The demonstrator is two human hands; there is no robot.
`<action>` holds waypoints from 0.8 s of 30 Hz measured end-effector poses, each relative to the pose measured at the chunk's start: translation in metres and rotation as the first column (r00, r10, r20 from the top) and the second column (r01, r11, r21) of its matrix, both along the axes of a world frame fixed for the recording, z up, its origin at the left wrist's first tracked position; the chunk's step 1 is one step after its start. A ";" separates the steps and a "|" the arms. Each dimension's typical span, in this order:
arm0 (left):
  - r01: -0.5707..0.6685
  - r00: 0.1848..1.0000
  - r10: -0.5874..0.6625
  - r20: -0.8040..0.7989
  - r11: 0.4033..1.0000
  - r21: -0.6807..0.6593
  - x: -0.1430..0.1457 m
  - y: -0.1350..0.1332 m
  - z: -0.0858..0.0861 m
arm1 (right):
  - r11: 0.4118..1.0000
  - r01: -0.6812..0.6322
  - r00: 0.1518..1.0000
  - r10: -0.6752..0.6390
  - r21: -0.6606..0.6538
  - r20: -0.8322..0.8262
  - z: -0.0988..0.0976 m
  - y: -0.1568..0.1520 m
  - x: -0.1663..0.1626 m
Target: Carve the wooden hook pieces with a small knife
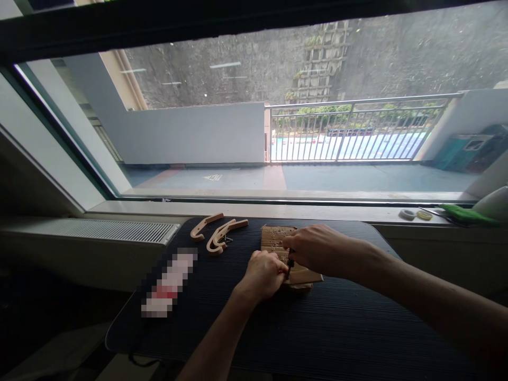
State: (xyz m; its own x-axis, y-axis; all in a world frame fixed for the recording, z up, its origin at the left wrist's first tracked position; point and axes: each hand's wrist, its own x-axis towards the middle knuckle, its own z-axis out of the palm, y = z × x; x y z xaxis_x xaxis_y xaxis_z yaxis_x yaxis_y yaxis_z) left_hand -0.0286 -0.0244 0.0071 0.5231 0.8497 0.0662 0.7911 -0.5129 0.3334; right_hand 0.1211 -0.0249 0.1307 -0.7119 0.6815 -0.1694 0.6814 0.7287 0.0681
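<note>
On the dark table lies a stack of corrugated cardboard [270, 242], its top pitted with small holes and crumbs. Across its near end rests a light wooden hook [307, 277], partly covered by my fingers. My left hand [264, 274] is closed at the left end of this hook, its fingertips by the tool's lower end. Above it, my right hand [307, 244] grips a dark screwdriver [290, 262], held nearly upright with its tip down at the wood; the tip itself is hidden. More curved wooden hooks [216, 241] lie left of the cardboard, with small screws [227, 239] beside them.
A blurred pink-and-red item [170, 286] lies at the table's left side. Behind the table [349, 328] run a window sill [317, 212] and a large window. Tape rolls [415, 214] and a green item [470, 215] sit on the sill. A white radiator [91, 232] stands left.
</note>
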 end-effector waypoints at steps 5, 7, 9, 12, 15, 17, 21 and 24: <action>-0.003 1.000 0.003 0.003 1.000 0.000 0.000 0.000 0.000 | 0.998 -0.051 0.998 0.049 -0.039 -0.047 0.005 -0.003 0.003; -0.001 1.000 0.001 0.002 1.000 -0.005 0.001 0.000 0.001 | 0.996 -0.065 0.996 0.062 -0.057 -0.058 0.003 -0.004 0.003; 0.001 1.000 -0.001 0.003 1.000 -0.006 0.001 0.001 0.001 | 0.996 -0.070 0.995 0.066 -0.054 -0.069 0.001 -0.004 0.002; 0.002 1.000 -0.002 0.008 1.000 -0.003 0.001 0.001 0.000 | 0.996 -0.075 0.995 0.072 -0.047 -0.064 -0.001 -0.002 0.000; 0.000 1.000 0.000 0.013 1.000 0.002 0.001 0.001 -0.001 | 0.996 -0.076 0.996 0.075 -0.036 -0.041 -0.003 0.000 0.000; -0.001 1.000 0.001 0.016 1.000 0.007 0.001 0.001 -0.002 | 0.997 -0.079 0.997 0.079 -0.019 -0.027 -0.005 0.001 0.000; -0.005 1.000 0.004 0.021 1.000 0.016 0.000 0.001 -0.004 | 0.994 -0.109 0.994 0.109 0.013 -0.014 -0.008 0.003 0.001; -0.005 1.000 0.005 0.024 1.000 0.020 0.000 0.001 -0.004 | 0.994 -0.105 0.994 0.105 0.024 0.012 -0.008 0.003 0.001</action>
State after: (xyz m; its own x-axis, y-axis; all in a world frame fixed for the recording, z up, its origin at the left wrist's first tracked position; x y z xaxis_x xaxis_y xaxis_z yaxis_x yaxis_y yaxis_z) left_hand -0.0282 -0.0234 0.0036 0.5167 0.8508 0.0958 0.7855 -0.5156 0.3423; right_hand 0.1216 -0.0221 0.1228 -0.7779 0.6073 -0.1614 0.6005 0.7941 0.0939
